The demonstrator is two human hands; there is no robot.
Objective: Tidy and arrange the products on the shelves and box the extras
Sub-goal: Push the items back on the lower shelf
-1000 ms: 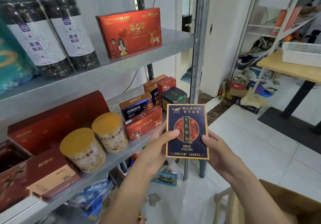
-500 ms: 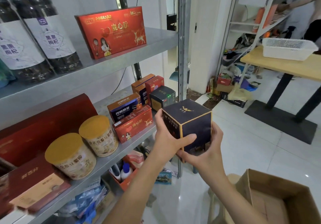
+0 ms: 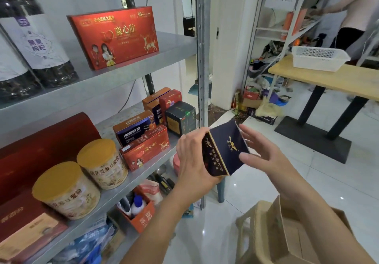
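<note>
Foreground, btm right: an open cardboard carton (image 3: 287,235) is seen below and to the right of the hands, nearer the right hand (image 3: 264,157). Just above it, a navy box (image 3: 227,151) is held tilted in mid-air, long axis slanting up and away. It is gripped from the left and underneath by the left hand (image 3: 192,161), while the right hand, fingers straight and spread, is laid against its right side. Left of the hands, the middle shelf (image 3: 143,174) w/ small boxes (image 3: 143,147) and tins (image 3: 102,163) lies close. Beyond: a tabletop (image 3: 332,79) w/ a white basket (image 3: 317,58).
</note>
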